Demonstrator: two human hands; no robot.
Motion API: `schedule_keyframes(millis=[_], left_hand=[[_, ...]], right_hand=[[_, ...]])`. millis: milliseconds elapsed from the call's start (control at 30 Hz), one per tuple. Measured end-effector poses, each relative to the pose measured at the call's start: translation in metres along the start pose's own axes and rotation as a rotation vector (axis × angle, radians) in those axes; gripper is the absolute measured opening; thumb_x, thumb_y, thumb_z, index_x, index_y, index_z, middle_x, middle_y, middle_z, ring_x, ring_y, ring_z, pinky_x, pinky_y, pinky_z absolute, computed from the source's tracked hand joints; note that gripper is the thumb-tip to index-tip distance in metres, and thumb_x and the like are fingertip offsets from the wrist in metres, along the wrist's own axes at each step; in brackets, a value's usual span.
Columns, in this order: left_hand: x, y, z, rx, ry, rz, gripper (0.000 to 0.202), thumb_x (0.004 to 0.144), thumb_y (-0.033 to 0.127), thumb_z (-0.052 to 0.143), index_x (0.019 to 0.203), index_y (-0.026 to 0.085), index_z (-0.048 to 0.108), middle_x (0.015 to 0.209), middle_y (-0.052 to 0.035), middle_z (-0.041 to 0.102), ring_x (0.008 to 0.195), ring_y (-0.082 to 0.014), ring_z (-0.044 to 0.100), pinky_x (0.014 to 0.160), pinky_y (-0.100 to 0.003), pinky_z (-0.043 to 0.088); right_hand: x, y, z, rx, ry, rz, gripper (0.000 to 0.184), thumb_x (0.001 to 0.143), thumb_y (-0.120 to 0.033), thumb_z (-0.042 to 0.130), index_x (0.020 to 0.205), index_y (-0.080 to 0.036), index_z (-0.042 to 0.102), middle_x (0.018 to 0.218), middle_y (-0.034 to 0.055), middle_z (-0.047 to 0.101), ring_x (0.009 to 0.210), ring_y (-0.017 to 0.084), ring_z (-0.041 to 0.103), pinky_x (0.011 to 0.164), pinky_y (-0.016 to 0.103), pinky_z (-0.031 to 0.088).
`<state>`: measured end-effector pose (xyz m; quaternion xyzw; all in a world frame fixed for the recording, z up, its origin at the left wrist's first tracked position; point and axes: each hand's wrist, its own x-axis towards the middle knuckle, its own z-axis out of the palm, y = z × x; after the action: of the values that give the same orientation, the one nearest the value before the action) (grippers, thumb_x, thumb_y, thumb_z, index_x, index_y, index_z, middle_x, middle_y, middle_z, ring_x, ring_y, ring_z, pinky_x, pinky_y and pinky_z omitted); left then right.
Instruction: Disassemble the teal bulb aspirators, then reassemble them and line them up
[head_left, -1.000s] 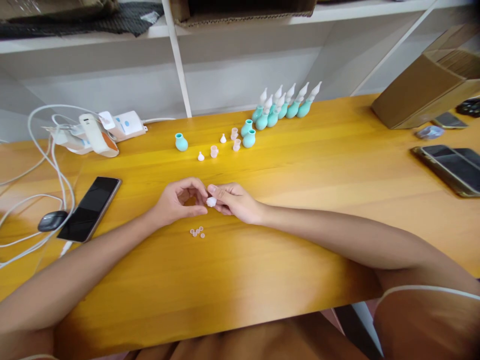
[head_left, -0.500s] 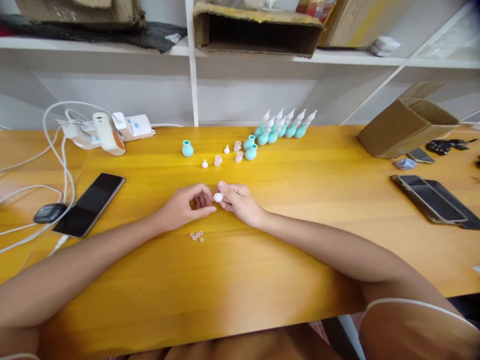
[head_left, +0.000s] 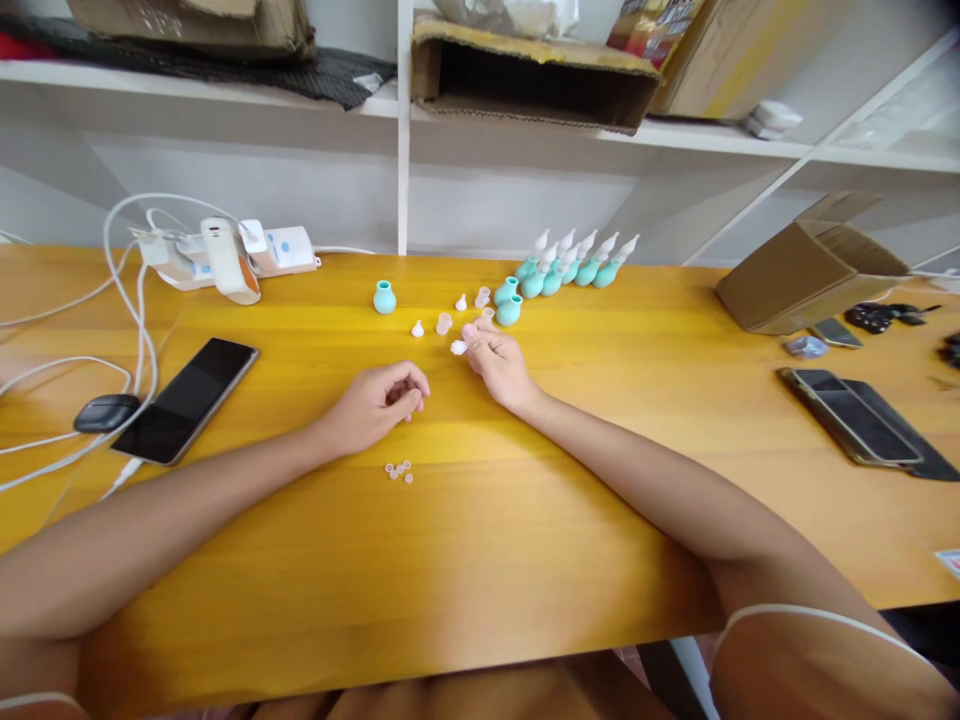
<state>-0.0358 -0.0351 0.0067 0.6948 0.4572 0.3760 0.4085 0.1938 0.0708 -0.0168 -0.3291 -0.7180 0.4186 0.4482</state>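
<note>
My right hand [head_left: 501, 365] pinches a small white nozzle tip [head_left: 458, 348] between thumb and fingers, just in front of the translucent pinkish cups [head_left: 444, 323]. Most of the tip is covered by the fingers. Lower and to the left, my left hand [head_left: 379, 402] is loosely curled above the table, with no object visible in it. Two white tips [head_left: 418, 328] stand near the cups. Teal bulbs with open necks [head_left: 508, 310] sit behind my right hand, and one more teal bulb [head_left: 385, 298] stands apart on the left. Several tiny translucent rings [head_left: 398, 469] lie closer to me.
Several teal bulbs fitted with white nozzles [head_left: 551, 277] stand in a group at the back. A phone [head_left: 191, 400], a mouse [head_left: 106, 413], cables and a power strip [head_left: 285, 250] occupy the left. On the right are a cardboard box [head_left: 810, 265] and more phones [head_left: 855, 415].
My right hand has moved away from the left, forward toward the cups, carrying the white tip. The fingers of my left hand have curled in more. The view has shifted slightly.
</note>
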Motion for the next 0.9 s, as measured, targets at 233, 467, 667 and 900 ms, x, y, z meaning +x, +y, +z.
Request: schedule_keyframes(millis=[233,467,667,900], left_hand=[[0.000,-0.004,0.002,0.072,0.027,-0.038,0.006,0.097,0.022,0.060,0.096,0.021,0.066,0.081,0.0003,0.071,0.067,-0.0138,0.065,0.064,-0.026,0.048],[0.007,-0.001,-0.013,0.334,-0.303,0.161,0.014,0.082,0.009,0.065,0.089,0.021,0.071,0.081,0.0014,0.069,0.074,-0.0158,0.060,0.074,-0.029,0.045],[0.009,0.012,-0.025,0.324,-0.589,0.283,0.010,0.086,0.018,0.080,0.092,0.025,0.080,0.088,-0.0006,0.073,0.091,-0.0204,0.062,0.089,-0.032,0.046],[0.007,0.015,-0.027,0.335,-0.674,0.295,0.010,0.084,0.023,0.090,0.088,0.026,0.081,0.093,-0.0012,0.073,0.092,-0.0202,0.063,0.092,-0.033,0.045]], right_hand=[[0.002,-0.005,-0.015,-0.665,-0.432,-0.187,0.051,0.115,-0.040,0.045,0.081,-0.017,0.075,0.087,0.0046,0.062,0.078,0.016,0.057,0.073,0.032,0.035],[-0.005,-0.029,-0.011,-1.091,-0.246,-0.056,0.037,0.112,-0.039,0.047,0.098,-0.016,0.073,0.111,0.0122,0.071,0.078,0.020,0.056,0.063,0.036,0.025],[0.025,-0.047,-0.023,-1.069,-0.226,-0.203,0.037,0.109,-0.022,0.040,0.135,-0.014,0.064,0.140,0.0191,0.064,0.108,0.031,0.063,0.070,0.036,0.041],[0.045,-0.050,-0.012,-1.132,-0.394,-0.179,0.045,0.110,-0.024,0.044,0.150,-0.015,0.063,0.146,0.0197,0.065,0.107,0.033,0.066,0.082,0.040,0.044]])
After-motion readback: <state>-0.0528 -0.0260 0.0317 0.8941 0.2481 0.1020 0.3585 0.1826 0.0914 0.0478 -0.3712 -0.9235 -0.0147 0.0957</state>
